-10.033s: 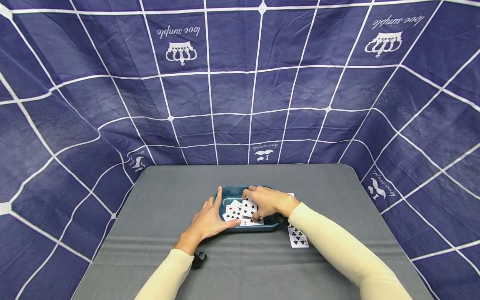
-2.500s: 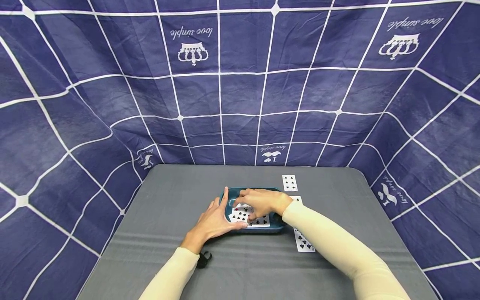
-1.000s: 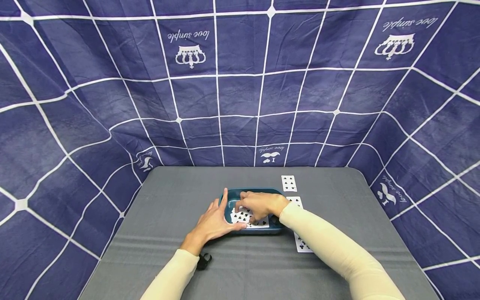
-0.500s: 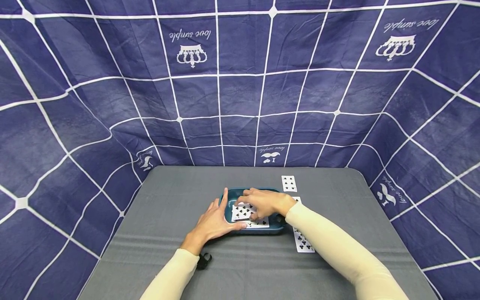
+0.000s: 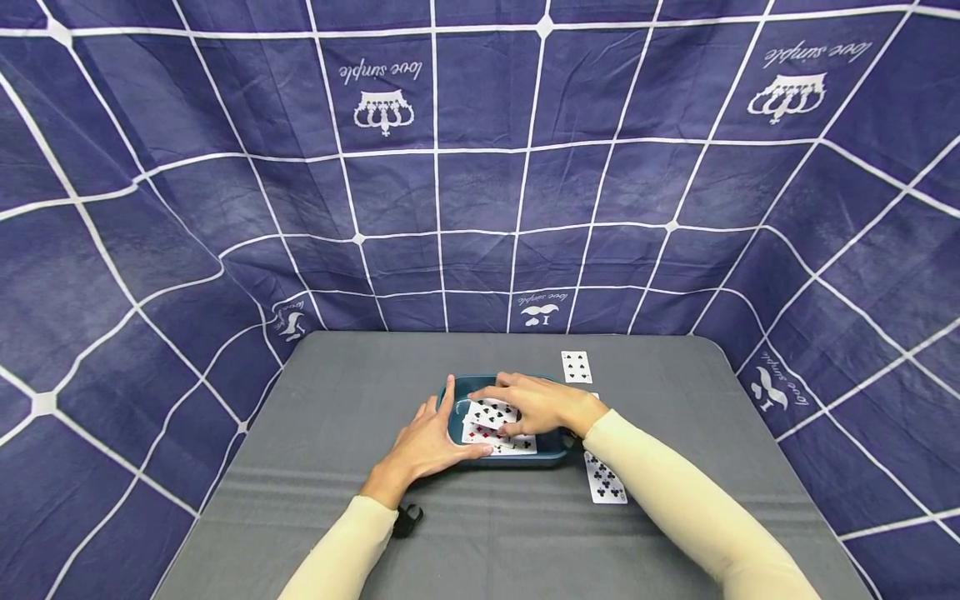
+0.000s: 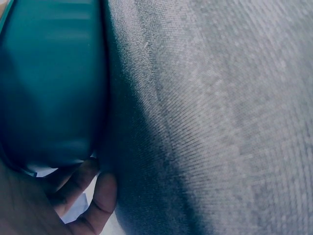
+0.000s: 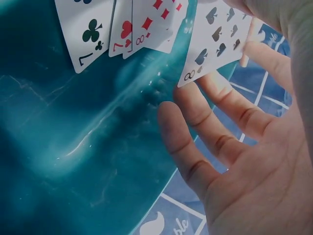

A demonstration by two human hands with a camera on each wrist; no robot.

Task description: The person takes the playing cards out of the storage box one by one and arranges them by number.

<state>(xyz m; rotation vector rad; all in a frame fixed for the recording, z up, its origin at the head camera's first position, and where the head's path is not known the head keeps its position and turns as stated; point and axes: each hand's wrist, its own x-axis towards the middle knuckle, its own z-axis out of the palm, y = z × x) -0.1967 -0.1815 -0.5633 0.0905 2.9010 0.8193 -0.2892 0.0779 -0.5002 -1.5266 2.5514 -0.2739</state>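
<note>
A teal tray (image 5: pixel 536 462) holds several playing cards. My left hand (image 5: pixel 423 442) grips its left end, the thumb along the near rim and the fingers about the outside. Inside the tray, my right hand (image 5: pixel 536 402) pinches the eight of spades (image 7: pixel 215 41), tilted up off the others. Under it lies the eight of diamonds (image 7: pixel 154 24), overlapping a red seven of hearts (image 7: pixel 120 34). The seven of clubs (image 7: pixel 88 29) sits beside them. In the left wrist view, curled fingers (image 6: pixel 100 196) touch the tray's corner.
A six of spades (image 5: pixel 576 367) lies face up behind the tray's right end. Nearer, a clubs card (image 5: pixel 605 479) lies on the grey tabletop (image 5: pixel 360 367), and another card is mostly hidden by the right wrist. Blue patterned cloth (image 5: pixel 480 192) stands around the table.
Since ten seconds ago, a six of spades has come to lie behind the tray. In the last half second, my right hand has lifted the eight of spades, uncovering the red diamonds card.
</note>
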